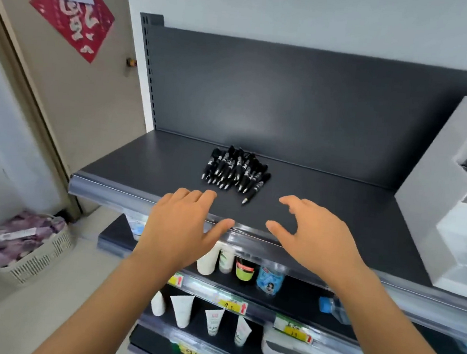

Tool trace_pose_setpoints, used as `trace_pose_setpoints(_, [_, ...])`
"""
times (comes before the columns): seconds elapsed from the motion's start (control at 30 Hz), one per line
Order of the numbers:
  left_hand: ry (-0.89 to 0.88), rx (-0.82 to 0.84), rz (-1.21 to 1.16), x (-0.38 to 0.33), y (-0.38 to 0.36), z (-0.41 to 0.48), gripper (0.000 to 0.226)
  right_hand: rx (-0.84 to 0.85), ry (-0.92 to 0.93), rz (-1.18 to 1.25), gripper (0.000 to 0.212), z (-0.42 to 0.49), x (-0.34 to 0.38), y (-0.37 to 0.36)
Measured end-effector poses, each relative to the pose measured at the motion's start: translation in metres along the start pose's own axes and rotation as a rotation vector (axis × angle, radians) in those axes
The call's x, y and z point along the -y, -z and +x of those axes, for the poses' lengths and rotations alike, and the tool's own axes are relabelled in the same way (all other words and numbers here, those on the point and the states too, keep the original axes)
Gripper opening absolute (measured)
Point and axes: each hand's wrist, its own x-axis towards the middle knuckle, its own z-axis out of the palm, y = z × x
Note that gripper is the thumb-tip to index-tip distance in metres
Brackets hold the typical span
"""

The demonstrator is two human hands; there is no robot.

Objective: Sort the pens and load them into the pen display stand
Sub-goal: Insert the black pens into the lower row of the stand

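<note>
A pile of several black pens (234,168) lies in the middle of a dark grey shelf (143,166), and one pen (256,191) sticks out at the pile's near right. The white tiered pen display stand (437,194) sits at the shelf's right end, with dark pens in its upper slots. My left hand (186,223) hovers over the shelf's front edge, fingers straight and spread, holding nothing. My right hand (309,234) hovers beside it, fingers relaxed and slightly bent, also holding nothing. Both hands are short of the pens and touch none of them.
Lower shelves hold white tubes (182,309), bottles (245,271) and yellow price tags (232,305). A basket of purple packets (25,246) stands on the floor at the left. A door with a red poster (74,19) is behind the shelf's left end.
</note>
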Motion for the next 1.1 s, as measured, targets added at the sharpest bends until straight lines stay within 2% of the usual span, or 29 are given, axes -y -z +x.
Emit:
trace_pose_setpoints(0.33, [-0.026, 0.026, 0.022, 0.025, -0.043, 0.064, 0.065, 0.078, -0.138, 0.039, 0.053, 0.085, -0.01, -0.035])
trace_pose_setpoints(0.6, [-0.031, 0.056, 0.014, 0.031, -0.061, 0.145, 0.067, 0.197, -0.257, 0.157, 0.043, 0.168, -0.018, -0.06])
trace_pose_setpoints(0.77, [-0.074, 0.049, -0.038, 0.021, -0.075, 0.185, 0.068, 0.285, -0.319, 0.247, 0.028, 0.193, -0.024, -0.073])
trace_pose_setpoints(1.1, [-0.202, 0.025, -0.13, 0.009, -0.089, 0.251, 0.056, 0.209, -0.349, 0.316, 0.024, 0.225, -0.041, -0.082])
